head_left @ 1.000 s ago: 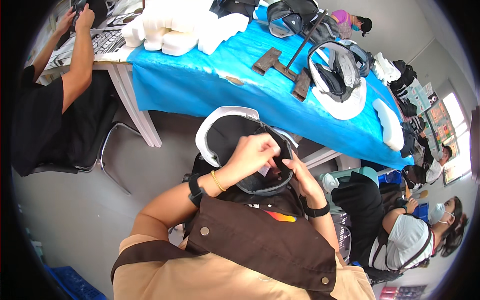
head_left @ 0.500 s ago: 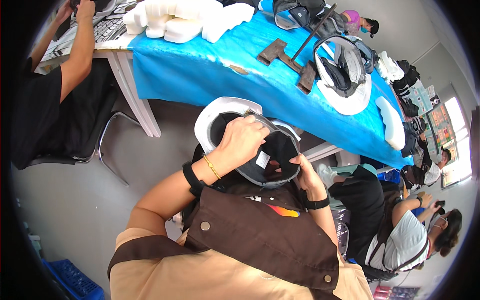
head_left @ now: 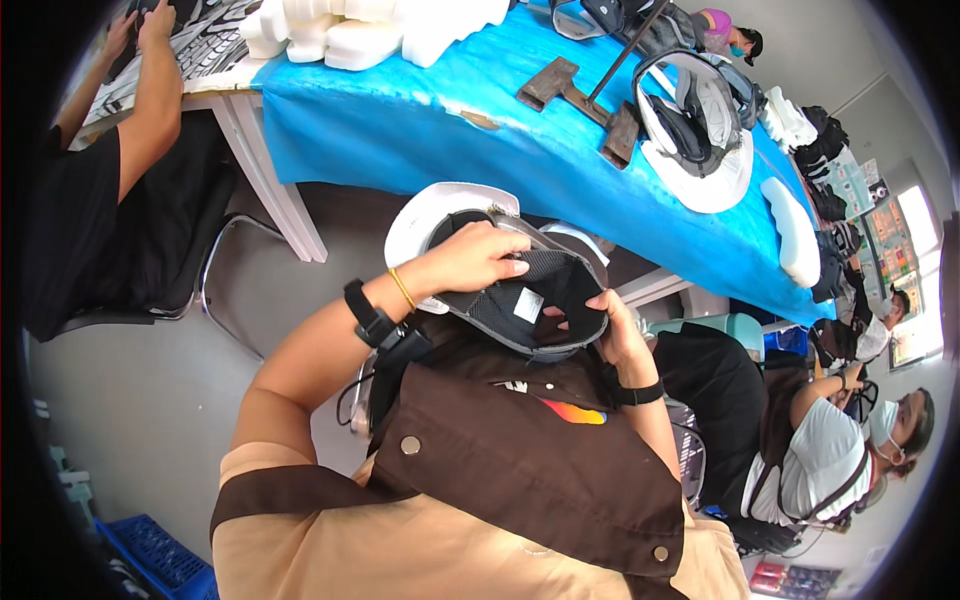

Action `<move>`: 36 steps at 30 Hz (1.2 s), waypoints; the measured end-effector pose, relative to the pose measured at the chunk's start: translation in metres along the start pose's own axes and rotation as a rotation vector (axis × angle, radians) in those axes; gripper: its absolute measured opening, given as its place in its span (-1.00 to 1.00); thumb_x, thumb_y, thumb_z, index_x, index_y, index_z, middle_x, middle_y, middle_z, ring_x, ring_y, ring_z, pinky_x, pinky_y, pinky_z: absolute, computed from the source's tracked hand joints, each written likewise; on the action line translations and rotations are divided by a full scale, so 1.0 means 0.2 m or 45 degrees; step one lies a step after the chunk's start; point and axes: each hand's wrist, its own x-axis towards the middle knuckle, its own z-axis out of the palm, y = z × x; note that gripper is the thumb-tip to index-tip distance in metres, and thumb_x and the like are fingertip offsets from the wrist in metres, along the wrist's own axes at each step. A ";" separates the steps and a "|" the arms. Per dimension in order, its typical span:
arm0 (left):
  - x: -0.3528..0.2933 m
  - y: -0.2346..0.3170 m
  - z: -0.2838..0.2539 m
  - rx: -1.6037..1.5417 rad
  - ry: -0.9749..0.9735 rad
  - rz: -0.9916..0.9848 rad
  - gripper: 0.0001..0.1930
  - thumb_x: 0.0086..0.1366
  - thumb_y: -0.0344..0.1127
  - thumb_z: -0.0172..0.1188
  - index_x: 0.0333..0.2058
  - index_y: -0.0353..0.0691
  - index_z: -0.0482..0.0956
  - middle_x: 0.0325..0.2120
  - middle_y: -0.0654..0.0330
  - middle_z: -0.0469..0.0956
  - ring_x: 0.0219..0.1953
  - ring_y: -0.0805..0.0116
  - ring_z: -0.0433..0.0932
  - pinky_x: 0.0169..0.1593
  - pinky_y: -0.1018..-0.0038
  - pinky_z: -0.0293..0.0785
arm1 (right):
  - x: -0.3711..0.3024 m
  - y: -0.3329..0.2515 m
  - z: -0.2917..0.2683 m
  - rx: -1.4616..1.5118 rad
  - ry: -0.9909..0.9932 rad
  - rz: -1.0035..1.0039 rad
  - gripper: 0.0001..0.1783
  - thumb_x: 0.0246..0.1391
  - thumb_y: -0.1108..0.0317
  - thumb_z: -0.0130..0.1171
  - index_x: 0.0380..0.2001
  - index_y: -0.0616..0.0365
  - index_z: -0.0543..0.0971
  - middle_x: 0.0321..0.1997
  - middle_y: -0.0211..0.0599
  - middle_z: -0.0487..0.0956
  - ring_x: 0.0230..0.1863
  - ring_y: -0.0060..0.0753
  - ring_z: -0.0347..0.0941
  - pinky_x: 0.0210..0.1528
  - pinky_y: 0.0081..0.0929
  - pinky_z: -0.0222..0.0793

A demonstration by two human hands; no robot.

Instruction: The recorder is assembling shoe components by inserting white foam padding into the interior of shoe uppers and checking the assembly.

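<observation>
In front of my apron I hold a sewn piece (head_left: 535, 325) that looks like a bag or headwear shell, its exact kind unclear. A white curved flap (head_left: 418, 222) sticks out at its left. Inside, dark mesh lining bears a small white label (head_left: 527, 304). My left hand (head_left: 478, 258) reaches over the opening, fingers bent together at the inner upper edge; whether cloth is pinched there is hard to see. At the right rim my right hand (head_left: 618, 335) grips the wall, its thumb at the edge and fingertips showing inside.
A blue-covered table (head_left: 400, 130) stands ahead, carrying white foam-like shapes (head_left: 330, 30), a rusty metal T-shaped tool (head_left: 580, 108) and a similar white-and-grey piece (head_left: 700, 180). A person in black (head_left: 90, 220) works at left; another, masked (head_left: 815, 465), sits at right. A blue basket (head_left: 160, 555) lies lower left.
My left hand has shifted slightly left and its fingers have moved along the inner edge. The piece has tilted and risen a little. My right hand keeps its hold.
</observation>
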 end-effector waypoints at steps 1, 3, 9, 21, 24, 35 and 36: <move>0.01 -0.02 -0.04 -0.034 -0.128 -0.104 -0.74 0.26 -0.22 0.25 -0.22 -0.30 0.54 -0.38 -0.07 0.58 -0.26 -0.11 0.58 -0.19 0.17 0.45 | 0.00 -0.02 0.02 -0.028 0.001 0.011 -0.33 0.06 0.20 -0.05 0.17 0.50 0.38 0.03 0.18 0.59 -0.02 0.02 0.61 -0.05 -0.30 0.59; 0.00 -0.04 -0.06 -0.094 -0.152 -0.127 -0.76 0.27 -0.23 0.25 -0.20 -0.28 0.55 -0.42 -0.07 0.57 -0.32 -0.05 0.58 -0.22 0.22 0.43 | 0.00 -0.03 0.02 -0.011 -0.004 0.054 -0.32 0.06 0.19 -0.05 0.18 0.49 0.38 0.02 0.22 0.59 -0.03 0.01 0.62 -0.04 -0.31 0.59; -0.04 -0.02 -0.04 -0.076 0.056 -0.217 -0.84 0.29 -0.28 0.23 -0.31 -0.27 0.57 -0.56 -0.02 0.53 -0.47 0.07 0.54 -0.32 0.27 0.40 | 0.00 -0.02 -0.03 0.007 -0.071 0.152 -0.32 0.09 0.16 -0.04 0.20 0.42 0.38 -0.07 0.19 0.63 -0.07 -0.11 0.61 0.01 -0.34 0.51; 0.03 0.14 0.01 0.282 -0.154 -0.141 -0.43 0.00 -0.09 0.45 -0.01 -0.18 0.55 -0.40 0.02 0.64 -0.26 -0.04 0.64 -0.20 0.12 0.50 | -0.01 0.02 -0.04 -0.019 0.036 0.014 -0.36 0.09 0.22 -0.06 0.19 0.41 0.43 -0.06 -0.05 0.65 -0.09 -0.24 0.57 0.04 -0.46 0.41; 0.02 0.14 0.06 0.347 -0.228 -0.147 -0.55 -0.02 -0.12 0.46 -0.16 -0.18 0.62 -0.45 0.03 0.64 -0.30 -0.05 0.64 -0.23 0.12 0.50 | -0.02 -0.07 0.01 -0.468 0.116 -0.159 -0.41 0.03 0.28 -0.04 0.11 0.42 0.47 -0.20 -0.06 0.64 -0.22 -0.25 0.56 -0.10 -0.46 0.38; -0.04 0.18 0.12 0.293 -0.049 -0.300 -0.64 0.04 -0.22 0.44 -0.20 -0.24 0.63 -0.42 -0.04 0.64 -0.26 -0.10 0.63 -0.20 0.12 0.52 | -0.05 -0.28 0.17 -1.330 0.104 -0.343 -0.50 -0.19 0.32 0.09 -0.10 0.34 0.49 -0.42 0.27 0.56 -0.27 0.29 0.54 -0.20 -0.15 0.40; -0.05 0.18 0.12 0.292 -0.073 -0.311 -0.65 0.04 -0.24 0.43 -0.20 -0.24 0.63 -0.40 -0.02 0.64 -0.25 -0.08 0.63 -0.20 0.13 0.52 | -0.04 -0.28 0.17 -1.310 0.116 -0.219 -0.49 -0.19 0.32 0.10 -0.10 0.35 0.49 -0.41 0.27 0.56 -0.25 0.27 0.55 -0.19 -0.14 0.40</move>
